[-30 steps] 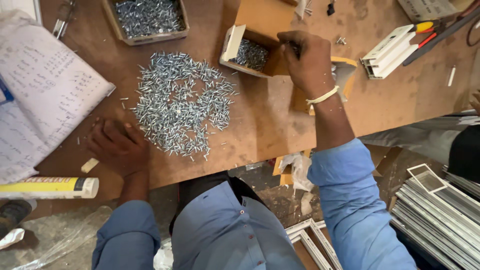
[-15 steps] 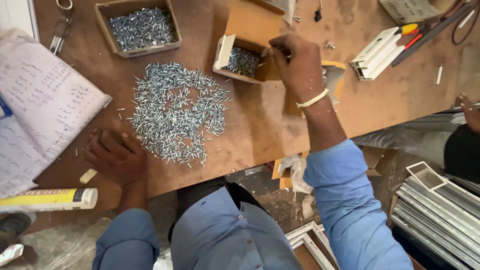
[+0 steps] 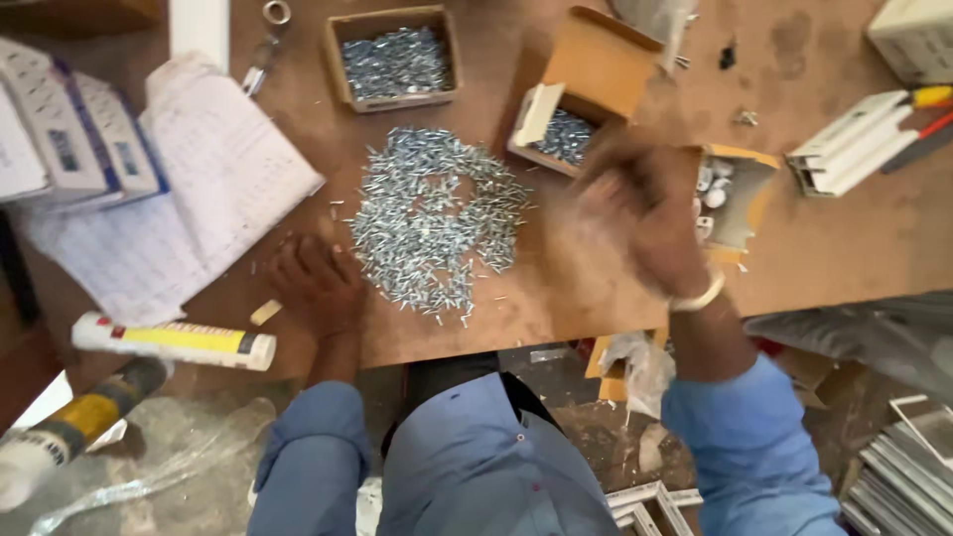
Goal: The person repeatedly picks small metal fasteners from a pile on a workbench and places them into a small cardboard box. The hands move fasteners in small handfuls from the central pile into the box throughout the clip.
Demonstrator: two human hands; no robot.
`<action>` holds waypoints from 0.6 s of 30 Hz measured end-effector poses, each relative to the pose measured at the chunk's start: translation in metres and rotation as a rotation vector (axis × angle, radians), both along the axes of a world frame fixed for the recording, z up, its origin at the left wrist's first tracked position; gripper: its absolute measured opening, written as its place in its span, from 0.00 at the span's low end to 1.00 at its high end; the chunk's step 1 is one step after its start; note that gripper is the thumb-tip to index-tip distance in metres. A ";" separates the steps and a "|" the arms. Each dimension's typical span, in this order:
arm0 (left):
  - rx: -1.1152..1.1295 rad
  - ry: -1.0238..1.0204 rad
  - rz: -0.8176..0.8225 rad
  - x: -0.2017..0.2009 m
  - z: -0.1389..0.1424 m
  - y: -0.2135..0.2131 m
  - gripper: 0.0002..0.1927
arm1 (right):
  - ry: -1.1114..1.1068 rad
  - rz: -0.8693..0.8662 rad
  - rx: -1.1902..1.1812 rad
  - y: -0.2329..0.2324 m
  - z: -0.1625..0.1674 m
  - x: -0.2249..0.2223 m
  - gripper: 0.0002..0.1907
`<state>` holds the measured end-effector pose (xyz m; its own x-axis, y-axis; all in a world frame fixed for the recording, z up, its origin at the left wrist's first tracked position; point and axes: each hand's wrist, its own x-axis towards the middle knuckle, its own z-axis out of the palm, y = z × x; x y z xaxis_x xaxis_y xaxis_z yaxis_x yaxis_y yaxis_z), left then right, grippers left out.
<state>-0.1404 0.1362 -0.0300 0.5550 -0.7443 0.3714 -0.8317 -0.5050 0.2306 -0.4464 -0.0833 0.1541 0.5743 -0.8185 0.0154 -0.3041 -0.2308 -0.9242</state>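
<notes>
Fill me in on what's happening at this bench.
A person in a blue shirt sits at a wooden table with a loose pile of small silver screws spread in front of them. The left hand rests flat on the table at the pile's edge. The right hand, blurred with motion, is raised near a small open cardboard box of screws. A second open box of screws sits further back, and an open notebook lies to the left.

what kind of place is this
Most likely a workshop or assembly bench: a heap of loose screws lies on a worn wooden table, open cardboard boxes of screws sit beside it, and stacked metal frame sections stand below.
</notes>
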 end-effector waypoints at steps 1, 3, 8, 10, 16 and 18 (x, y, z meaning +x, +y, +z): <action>0.004 0.002 0.008 0.001 0.000 0.000 0.13 | 0.182 0.158 -0.060 0.017 -0.005 0.005 0.25; 0.013 0.017 0.010 0.003 0.002 0.002 0.13 | 0.535 0.274 0.082 0.041 -0.033 0.033 0.35; 0.023 0.010 0.015 0.009 0.002 0.001 0.14 | 0.586 0.171 -0.177 0.070 -0.088 0.059 0.45; 0.027 0.011 0.020 0.011 0.002 0.002 0.14 | 0.551 0.177 -0.126 0.077 -0.100 0.068 0.42; 0.023 -0.019 0.023 0.010 0.007 0.003 0.13 | 0.678 0.218 -0.175 0.087 -0.084 0.107 0.34; 0.018 -0.009 0.021 0.011 0.008 0.003 0.13 | 0.713 0.306 -0.384 0.089 -0.074 0.119 0.41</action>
